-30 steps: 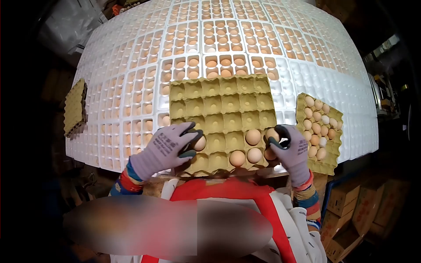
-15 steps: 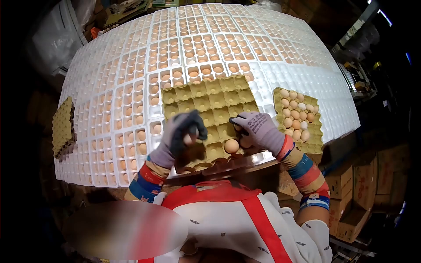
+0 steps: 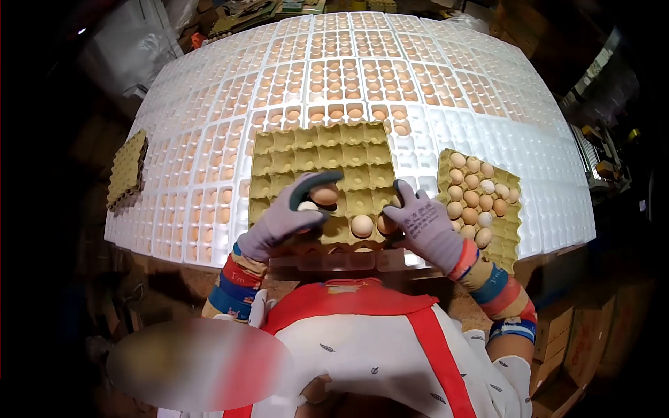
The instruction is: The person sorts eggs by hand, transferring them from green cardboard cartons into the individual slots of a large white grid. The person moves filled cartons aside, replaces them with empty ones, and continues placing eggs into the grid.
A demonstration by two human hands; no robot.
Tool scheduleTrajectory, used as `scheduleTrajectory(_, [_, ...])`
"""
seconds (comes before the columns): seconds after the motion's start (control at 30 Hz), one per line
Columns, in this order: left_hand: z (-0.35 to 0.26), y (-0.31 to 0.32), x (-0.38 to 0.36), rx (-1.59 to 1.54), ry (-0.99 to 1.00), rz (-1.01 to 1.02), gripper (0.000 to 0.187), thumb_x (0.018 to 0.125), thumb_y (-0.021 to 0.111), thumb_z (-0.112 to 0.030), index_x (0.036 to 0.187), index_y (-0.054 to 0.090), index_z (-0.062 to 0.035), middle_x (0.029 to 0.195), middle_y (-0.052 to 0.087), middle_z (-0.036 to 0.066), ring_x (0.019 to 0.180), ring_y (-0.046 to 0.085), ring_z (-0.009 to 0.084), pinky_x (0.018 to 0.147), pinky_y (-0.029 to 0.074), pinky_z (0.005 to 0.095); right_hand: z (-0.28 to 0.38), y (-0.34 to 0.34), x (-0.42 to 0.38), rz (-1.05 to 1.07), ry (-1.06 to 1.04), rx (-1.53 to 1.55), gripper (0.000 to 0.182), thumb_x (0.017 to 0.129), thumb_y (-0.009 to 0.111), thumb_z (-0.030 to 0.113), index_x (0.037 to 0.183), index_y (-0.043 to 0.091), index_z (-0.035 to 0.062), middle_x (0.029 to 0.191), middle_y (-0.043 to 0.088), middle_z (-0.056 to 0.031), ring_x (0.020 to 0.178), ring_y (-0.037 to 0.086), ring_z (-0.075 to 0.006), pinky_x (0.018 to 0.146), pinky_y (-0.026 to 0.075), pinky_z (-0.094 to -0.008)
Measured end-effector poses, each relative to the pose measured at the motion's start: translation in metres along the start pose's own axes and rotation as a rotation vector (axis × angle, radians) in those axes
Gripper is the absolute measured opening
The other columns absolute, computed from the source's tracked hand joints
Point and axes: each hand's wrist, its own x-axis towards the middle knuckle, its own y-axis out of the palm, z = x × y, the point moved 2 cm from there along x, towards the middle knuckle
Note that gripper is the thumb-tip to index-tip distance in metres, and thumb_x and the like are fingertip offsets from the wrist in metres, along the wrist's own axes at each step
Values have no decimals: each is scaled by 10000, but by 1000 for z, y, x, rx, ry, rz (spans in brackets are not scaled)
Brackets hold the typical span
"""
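My left hand (image 3: 287, 212), in a grey glove with dark fingertips, curls over the brown pulp egg tray (image 3: 327, 155). A brown egg (image 3: 324, 194) and a paler egg (image 3: 306, 207) lie within its curved fingers and thumb. At the tray's right edge my gloved right hand (image 3: 424, 224) bends its fingers round an egg (image 3: 397, 200), mostly hidden. Just below that thumb another egg (image 3: 385, 224) shows in part. Between the hands a light brown egg (image 3: 362, 226) sits in a front cell. The tray's far cells hold no eggs.
White plastic trays (image 3: 230, 118) of eggs cover the table. A second pulp tray (image 3: 502, 230) with several eggs stands at the right, and a stack of pulp trays (image 3: 127, 171) at the left. Cardboard boxes (image 3: 568, 341) stand below right.
My left hand has loosened from a fist, showing two eggs in its curl. My right hand has shifted slightly right and down relative to the tray. The whole view has shifted too.
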Motion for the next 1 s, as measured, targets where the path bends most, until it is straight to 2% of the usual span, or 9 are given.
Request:
scheduleTrajectory(0.13, [-26,63,7,1180,-145,-17,586,676,817,-365,1190,597,-189,1313,449,153,1164,508,349,911,498,435,-44,15,0,-346,-135,589,406,806,724,287,1176,605,170,1157,565,-118,834,640,-226,678,532,-344])
scheduleTrajectory(0.2, [-23,78,17,1240,-252,79,600,662,825,-389,1179,601,-182,1332,438,144,1165,512,364,887,505,444,-82,32,9,95,223,1652,390,895,644,276,1241,573,110,1068,606,-85,688,599,-147,571,487,-268])
scheduleTrajectory(0.33, [-19,56,23,945,-155,-50,548,731,789,-330,1211,594,-151,1111,581,136,992,618,284,860,515,398,-110,50,-2,220,134,2219,406,1013,446,304,1354,461,85,1132,608,-76,706,554,-133,529,438,-234])
scheduleTrajectory(0.4, [-7,40,24,247,-243,-260,507,811,727,-368,1204,610,-69,1144,588,133,1004,619,236,848,523,353,-121,29,-12,-164,41,1847,384,999,481,284,1330,467,89,1112,605,-72,710,537,-131,552,443,-239])
scheduleTrajectory(0.47, [-34,38,31,-599,-372,-199,478,901,665,-267,1279,541,-3,1093,648,108,923,625,164,780,517,276,-161,53,4,-66,354,2226,355,975,531,301,1253,540,79,1032,596,-59,721,539,-124,580,446,-232])
scheduleTrajectory(0.6, [-18,60,106,29,-225,-349,488,864,716,-315,1238,578,-35,1102,613,84,964,609,166,807,507,290,-213,52,53,-384,312,508,409,795,714,385,1110,656,129,1061,582,-106,836,633,-234,717,519,-384])
scheduleTrajectory(0.7, [-34,95,171,1032,-168,-280,526,802,716,-430,1203,590,-114,1105,552,127,980,629,269,852,525,360,-210,47,100,-216,334,170,462,718,756,430,1093,660,178,1241,496,-124,977,636,-296,789,535,-428])
scheduleTrajectory(0.93, [47,133,267,1497,-498,424,389,849,622,-300,1192,576,-121,1151,610,157,1030,641,312,853,517,412,-245,60,154,-137,315,303,404,813,608,303,1211,621,237,1217,533,-130,1025,630,-304,867,516,-437])
scheduleTrajectory(1.0, [47,122,284,1235,-566,107,379,839,599,-243,1196,581,-117,1134,644,160,1060,636,308,863,512,429,-248,70,166,-208,264,293,419,833,583,276,1251,586,250,1207,544,-132,1004,634,-310,850,515,-441])
